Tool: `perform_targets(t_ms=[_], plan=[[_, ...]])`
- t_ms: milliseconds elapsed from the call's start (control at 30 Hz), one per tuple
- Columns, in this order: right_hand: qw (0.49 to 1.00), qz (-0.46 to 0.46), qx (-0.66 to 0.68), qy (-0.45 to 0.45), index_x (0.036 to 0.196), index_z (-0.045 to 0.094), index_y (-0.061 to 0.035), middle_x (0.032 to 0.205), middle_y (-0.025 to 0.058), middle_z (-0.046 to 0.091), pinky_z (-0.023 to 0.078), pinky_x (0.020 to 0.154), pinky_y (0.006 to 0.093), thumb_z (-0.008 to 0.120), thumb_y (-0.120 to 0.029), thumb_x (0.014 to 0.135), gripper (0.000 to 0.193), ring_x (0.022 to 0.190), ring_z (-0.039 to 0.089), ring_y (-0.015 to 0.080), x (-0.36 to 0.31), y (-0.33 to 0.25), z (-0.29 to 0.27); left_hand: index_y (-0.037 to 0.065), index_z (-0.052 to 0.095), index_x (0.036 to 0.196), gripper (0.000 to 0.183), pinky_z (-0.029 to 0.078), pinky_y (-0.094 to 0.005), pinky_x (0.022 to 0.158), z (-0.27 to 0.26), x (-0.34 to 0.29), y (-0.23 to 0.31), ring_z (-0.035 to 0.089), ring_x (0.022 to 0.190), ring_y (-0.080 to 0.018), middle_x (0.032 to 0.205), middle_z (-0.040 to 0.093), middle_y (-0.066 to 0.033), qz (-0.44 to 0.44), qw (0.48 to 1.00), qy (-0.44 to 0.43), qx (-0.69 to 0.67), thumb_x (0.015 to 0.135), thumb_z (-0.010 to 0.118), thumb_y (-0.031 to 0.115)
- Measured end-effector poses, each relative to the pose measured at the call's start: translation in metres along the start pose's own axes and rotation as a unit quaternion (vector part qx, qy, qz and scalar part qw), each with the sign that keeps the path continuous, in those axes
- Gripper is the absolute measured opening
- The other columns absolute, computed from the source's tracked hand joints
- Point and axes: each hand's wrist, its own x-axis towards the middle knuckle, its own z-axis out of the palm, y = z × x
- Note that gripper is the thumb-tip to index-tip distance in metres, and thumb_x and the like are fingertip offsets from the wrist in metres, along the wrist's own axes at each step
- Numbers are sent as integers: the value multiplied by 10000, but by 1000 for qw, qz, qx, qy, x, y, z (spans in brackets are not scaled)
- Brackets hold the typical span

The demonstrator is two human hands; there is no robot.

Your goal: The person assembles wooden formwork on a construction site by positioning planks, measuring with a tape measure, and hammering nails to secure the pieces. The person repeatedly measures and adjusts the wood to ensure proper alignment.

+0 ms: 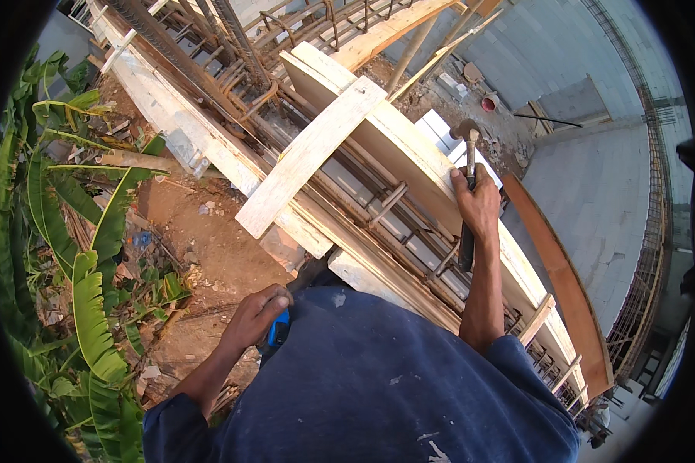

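The right grip [479,202] clasped a hammer [471,154] above wooden formwork [409,147] containing rusty bars [388,204]; the left grip [256,318] I couldn't tell.

Bright daylight fills the scene, paling the crossing plank [313,157] and glinting on the hammer [471,154], while shade darkens the gaps among the rebar [240,42]; the fisheye lens bends the block wall [594,204], black vignetting swallows the corners, and the right edge looks soft
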Motion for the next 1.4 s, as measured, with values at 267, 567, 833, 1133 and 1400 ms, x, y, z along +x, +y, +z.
perform_targets(t_ms=[267,567,833,1133,1400], plan=[[1000,5,-16,-16,915,627,-21,711,217,659,494,708,488,629,-382,906,360,707,659,414,0,3,0,16,566,951,489,429,-294,663,35,60,66,479,714,-121,769,523,-49,122,982,116,-81,978,537,503],[999,13,-12,-30,917,596,-1,673,234,649,493,684,508,628,-383,899,384,688,661,420,3,6,1,-22,598,945,740,508,-416,663,133,192,98,669,722,-300,722,638,-168,162,959,89,216,773,651,695],[1000,0,-1,-14,909,582,10,659,239,641,493,688,509,645,-376,885,392,694,654,440,4,11,4,-87,444,1114,921,533,-455,620,165,204,100,687,706,-387,664,637,-222,166,926,31,337,643,803,619],[999,22,-16,-27,955,621,-19,685,215,666,502,709,503,635,-383,894,370,709,674,415,3,5,1,-54,432,1131,843,570,-466,608,152,193,99,680,779,-443,1044,542,-301,195,898,33,392,687,815,551],[999,14,-24,-18,943,627,-28,698,219,663,500,692,492,625,-382,903,356,702,672,406,2,5,2,-94,476,1190,897,547,-521,696,135,193,98,659,867,-467,1094,557,-324,208,888,3,410,735,722,638]])
